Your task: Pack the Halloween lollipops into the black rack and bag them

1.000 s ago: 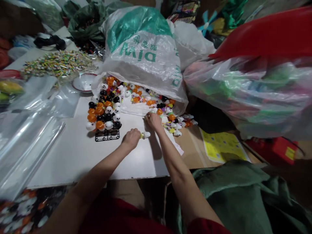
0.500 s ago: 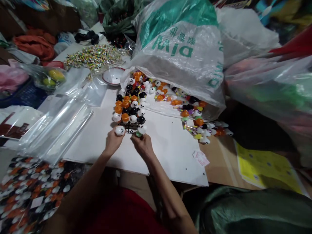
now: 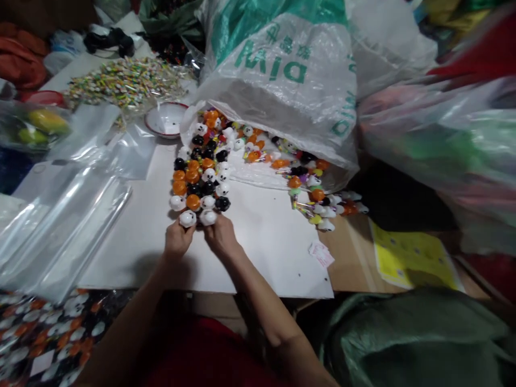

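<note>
My left hand (image 3: 178,239) is closed around a small toy with a white skull head (image 3: 187,219). Close beside it, my right hand (image 3: 220,236) grips a second toy, its white head (image 3: 208,217) level with the first. Both are at the near end of several rows of toys with orange pumpkin heads (image 3: 193,202), black heads (image 3: 222,203) and white heads, packed upright. Fingers and heads hide the lower parts of the two held toys. The black grid under the rows is covered from sight.
Behind the rows a large white and green plastic bag (image 3: 274,80) spills more toys (image 3: 318,193) rightward. Clear plastic sleeves (image 3: 76,209) lie left, near a red-rimmed bowl (image 3: 166,119) and a heap of small colourful pieces (image 3: 124,83). A yellow sheet (image 3: 411,258) lies right.
My right hand has come in toward the left, bringing its white-headed toy beside the other one. The grid seen between the hands is now covered. The whole view has shifted slightly.
</note>
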`<action>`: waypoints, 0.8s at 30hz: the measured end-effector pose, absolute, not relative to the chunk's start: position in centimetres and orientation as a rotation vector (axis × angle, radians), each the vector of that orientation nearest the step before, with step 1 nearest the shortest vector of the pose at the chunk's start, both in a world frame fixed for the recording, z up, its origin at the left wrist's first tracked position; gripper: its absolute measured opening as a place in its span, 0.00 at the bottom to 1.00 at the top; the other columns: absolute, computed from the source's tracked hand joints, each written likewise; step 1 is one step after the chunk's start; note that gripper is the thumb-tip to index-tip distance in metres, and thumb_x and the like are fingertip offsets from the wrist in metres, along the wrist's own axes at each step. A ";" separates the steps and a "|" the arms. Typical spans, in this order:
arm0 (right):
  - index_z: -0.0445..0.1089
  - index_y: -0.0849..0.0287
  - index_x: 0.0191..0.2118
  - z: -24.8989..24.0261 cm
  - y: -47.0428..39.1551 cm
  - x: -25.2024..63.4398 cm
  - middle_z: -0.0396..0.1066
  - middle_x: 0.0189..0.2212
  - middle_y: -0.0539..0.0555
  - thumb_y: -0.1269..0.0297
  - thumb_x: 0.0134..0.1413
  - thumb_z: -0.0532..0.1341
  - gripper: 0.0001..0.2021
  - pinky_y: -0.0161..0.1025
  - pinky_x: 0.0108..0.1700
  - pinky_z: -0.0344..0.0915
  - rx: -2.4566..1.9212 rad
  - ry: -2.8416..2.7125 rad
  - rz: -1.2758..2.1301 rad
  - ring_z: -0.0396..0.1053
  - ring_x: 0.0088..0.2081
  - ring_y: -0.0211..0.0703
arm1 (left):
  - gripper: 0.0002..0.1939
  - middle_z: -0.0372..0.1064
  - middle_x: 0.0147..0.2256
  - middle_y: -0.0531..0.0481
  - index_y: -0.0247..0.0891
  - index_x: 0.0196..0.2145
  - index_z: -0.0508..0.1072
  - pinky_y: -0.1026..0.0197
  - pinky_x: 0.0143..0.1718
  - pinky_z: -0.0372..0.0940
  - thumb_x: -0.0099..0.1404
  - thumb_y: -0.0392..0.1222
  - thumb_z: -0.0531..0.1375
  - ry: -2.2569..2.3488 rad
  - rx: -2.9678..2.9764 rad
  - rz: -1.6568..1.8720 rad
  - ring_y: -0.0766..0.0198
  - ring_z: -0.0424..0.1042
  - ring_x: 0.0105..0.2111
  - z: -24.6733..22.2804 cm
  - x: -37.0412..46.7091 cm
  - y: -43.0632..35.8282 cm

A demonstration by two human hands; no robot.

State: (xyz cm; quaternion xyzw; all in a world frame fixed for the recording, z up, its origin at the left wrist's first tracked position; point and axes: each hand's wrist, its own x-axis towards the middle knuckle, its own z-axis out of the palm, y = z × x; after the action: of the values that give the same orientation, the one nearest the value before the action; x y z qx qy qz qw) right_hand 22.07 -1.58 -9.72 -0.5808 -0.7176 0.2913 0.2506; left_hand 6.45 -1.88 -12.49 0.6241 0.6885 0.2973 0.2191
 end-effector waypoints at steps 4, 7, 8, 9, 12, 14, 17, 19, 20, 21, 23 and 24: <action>0.73 0.58 0.41 -9.1 -1.8 22.3 0.77 0.41 0.56 0.70 0.58 0.56 0.09 0.38 0.42 0.66 -1.575 -1.958 0.826 0.73 0.40 0.47 | 0.12 0.76 0.28 0.39 0.37 0.26 0.73 0.57 0.35 0.66 0.59 0.47 0.58 1.876 1.876 0.727 0.50 0.76 0.31 -12.3 6.4 -1.8; 0.74 0.54 0.41 -8.1 -1.9 27.2 0.78 0.34 0.47 0.67 0.60 0.57 0.09 0.32 0.35 0.66 -1.576 -1.908 0.848 0.73 0.34 0.40 | 0.16 0.75 0.27 0.41 0.37 0.30 0.73 0.58 0.31 0.65 0.60 0.53 0.57 1.835 1.834 0.812 0.52 0.75 0.29 -11.9 6.5 -1.4; 0.74 0.54 0.43 -7.6 -1.7 29.7 0.78 0.34 0.48 0.66 0.61 0.56 0.10 0.31 0.34 0.65 -1.656 -1.845 0.817 0.73 0.33 0.40 | 0.17 0.75 0.27 0.41 0.36 0.31 0.74 0.58 0.30 0.64 0.60 0.55 0.57 1.816 1.812 0.840 0.52 0.75 0.29 -11.8 6.5 -1.2; 0.73 0.56 0.46 -7.0 -1.3 32.4 0.78 0.36 0.51 0.65 0.62 0.56 0.11 0.32 0.34 0.66 -1.787 -1.746 0.751 0.74 0.34 0.41 | 0.18 0.75 0.28 0.41 0.36 0.32 0.74 0.58 0.30 0.64 0.60 0.55 0.57 1.803 1.797 0.860 0.53 0.75 0.29 -11.7 6.7 -0.9; 0.66 0.63 0.57 -5.1 1.4 39.5 0.75 0.48 0.63 0.65 0.62 0.57 0.19 0.38 0.42 0.66 -2.338 -1.452 0.353 0.73 0.44 0.50 | 0.17 0.75 0.29 0.43 0.36 0.33 0.74 0.58 0.31 0.64 0.59 0.54 0.58 1.788 1.781 0.875 0.54 0.74 0.30 -11.1 6.9 0.0; 0.64 0.67 0.58 -4.2 3.0 41.6 0.73 0.50 0.69 0.68 0.62 0.55 0.20 0.42 0.46 0.64 -2.567 -1.386 0.258 0.72 0.48 0.54 | 0.16 0.74 0.29 0.44 0.37 0.32 0.73 0.58 0.32 0.64 0.59 0.54 0.59 1.809 1.756 0.886 0.54 0.74 0.30 -10.7 6.9 -0.3; 0.63 0.65 0.58 -3.7 2.4 40.1 0.76 0.45 0.66 0.67 0.63 0.55 0.19 0.40 0.44 0.63 -2.525 -1.431 0.390 0.73 0.45 0.52 | 0.18 0.73 0.30 0.46 0.37 0.35 0.74 0.58 0.33 0.66 0.58 0.56 0.60 1.938 1.604 1.074 0.57 0.72 0.30 -10.1 7.9 -2.6; 0.62 0.61 0.59 -3.9 0.3 37.6 0.77 0.41 0.58 0.64 0.61 0.59 0.22 0.37 0.40 0.63 -2.294 -1.514 0.537 0.74 0.40 0.47 | 0.23 0.72 0.32 0.48 0.37 0.40 0.74 0.60 0.33 0.67 0.56 0.59 0.62 1.904 1.431 1.197 0.61 0.71 0.29 -9.8 10.1 -4.4; 0.60 0.59 0.61 -4.1 -1.0 36.2 0.77 0.39 0.55 0.64 0.59 0.61 0.24 0.35 0.39 0.63 -2.168 -1.565 0.606 0.74 0.38 0.45 | 0.25 0.72 0.32 0.48 0.36 0.42 0.73 0.61 0.31 0.67 0.55 0.60 0.63 1.780 1.349 1.181 0.62 0.71 0.28 -9.6 11.7 -5.1; 0.59 0.58 0.62 -4.3 -2.3 35.1 0.77 0.38 0.53 0.65 0.58 0.62 0.27 0.35 0.38 0.63 -2.051 -1.628 0.667 0.73 0.36 0.43 | 0.27 0.73 0.32 0.47 0.36 0.43 0.73 0.61 0.29 0.67 0.54 0.60 0.64 1.593 1.264 1.074 0.63 0.72 0.28 -9.3 13.6 -5.4; 0.59 0.56 0.63 -4.3 -4.1 34.0 0.77 0.37 0.51 0.66 0.56 0.63 0.29 0.35 0.38 0.63 -1.839 -1.797 0.784 0.73 0.34 0.42 | 0.26 0.73 0.31 0.46 0.35 0.41 0.73 0.63 0.25 0.66 0.56 0.61 0.62 1.262 1.079 0.819 0.63 0.72 0.27 -8.7 17.6 -5.3; 0.61 0.55 0.62 -4.0 -4.5 34.2 0.77 0.36 0.51 0.66 0.55 0.64 0.29 0.35 0.37 0.64 -1.737 -1.890 0.865 0.72 0.34 0.42 | 0.25 0.73 0.30 0.45 0.35 0.38 0.73 0.63 0.24 0.65 0.56 0.61 0.61 1.167 1.008 0.758 0.63 0.72 0.26 -8.4 19.2 -5.0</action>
State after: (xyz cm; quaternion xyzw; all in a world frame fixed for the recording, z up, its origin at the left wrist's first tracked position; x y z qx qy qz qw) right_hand 34.25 -4.49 -4.05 -0.6262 -0.6816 0.3118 0.2147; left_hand 19.23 -5.02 -8.45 0.4443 0.5144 0.3342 0.6530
